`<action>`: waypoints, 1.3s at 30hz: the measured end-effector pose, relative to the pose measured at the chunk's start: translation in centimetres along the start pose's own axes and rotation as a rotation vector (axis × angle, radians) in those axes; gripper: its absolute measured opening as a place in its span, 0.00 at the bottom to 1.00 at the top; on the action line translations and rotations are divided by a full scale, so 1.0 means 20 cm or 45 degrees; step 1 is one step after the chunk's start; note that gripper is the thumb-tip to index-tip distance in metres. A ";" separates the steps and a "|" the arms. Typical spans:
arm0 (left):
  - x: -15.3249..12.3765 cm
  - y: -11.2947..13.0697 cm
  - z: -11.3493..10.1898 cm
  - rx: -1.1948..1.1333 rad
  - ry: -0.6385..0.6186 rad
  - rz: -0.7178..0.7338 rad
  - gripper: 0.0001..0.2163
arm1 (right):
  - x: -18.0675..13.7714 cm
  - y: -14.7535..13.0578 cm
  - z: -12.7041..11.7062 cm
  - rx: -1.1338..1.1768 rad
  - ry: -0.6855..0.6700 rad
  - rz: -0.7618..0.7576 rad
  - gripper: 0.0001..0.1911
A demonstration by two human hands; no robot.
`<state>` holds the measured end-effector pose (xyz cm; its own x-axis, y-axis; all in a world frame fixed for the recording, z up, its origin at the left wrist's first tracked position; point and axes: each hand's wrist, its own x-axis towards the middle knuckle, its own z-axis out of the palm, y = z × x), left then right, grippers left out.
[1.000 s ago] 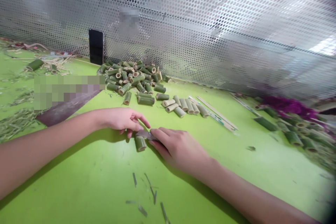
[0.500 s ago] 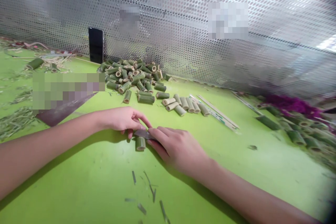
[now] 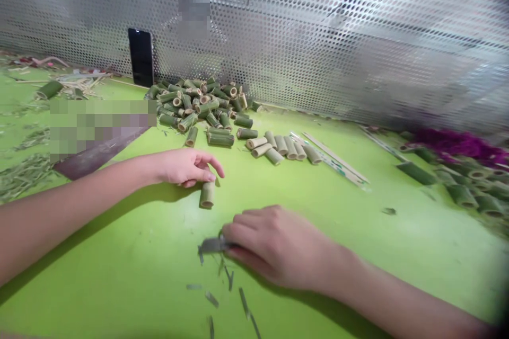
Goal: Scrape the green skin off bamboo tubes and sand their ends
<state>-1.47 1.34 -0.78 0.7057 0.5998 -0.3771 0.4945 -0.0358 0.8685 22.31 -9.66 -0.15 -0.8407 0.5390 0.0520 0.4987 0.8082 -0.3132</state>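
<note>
My left hand (image 3: 191,167) pins a short bamboo tube (image 3: 207,195) on the green tabletop (image 3: 131,254). The thumb presses its far end while the index finger reaches out beyond it. A pale strip shows along the tube's upper side. Nearer to me and to the right, my right hand (image 3: 274,246) is closed round a knife (image 3: 214,245), its grey blade pointing left and apart from the tube. The handle is hidden in the fist. Thin green bamboo shavings (image 3: 212,299) lie below and beside the blade.
Beyond the hands lie a heap of green bamboo tubes (image 3: 199,103) and several pale, peeled tubes (image 3: 281,145). Thin sticks (image 3: 336,158) rest to their right. A phone (image 3: 141,58) leans on the perforated metal wall (image 3: 294,37). Purple material (image 3: 461,145) sits far right.
My right hand has drawn the knife toward me, off the tube and down over the shavings. The tube, still under my left hand, now shows a paler upper side.
</note>
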 end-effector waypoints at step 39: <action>-0.01 0.00 0.03 -0.018 0.075 -0.016 0.12 | -0.02 0.01 -0.02 0.008 0.070 0.079 0.13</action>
<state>-1.23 0.83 -0.84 0.6683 0.6460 -0.3689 0.4956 -0.0167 0.8684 22.93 -9.57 0.12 -0.7952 0.6005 0.0843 0.5482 0.7713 -0.3234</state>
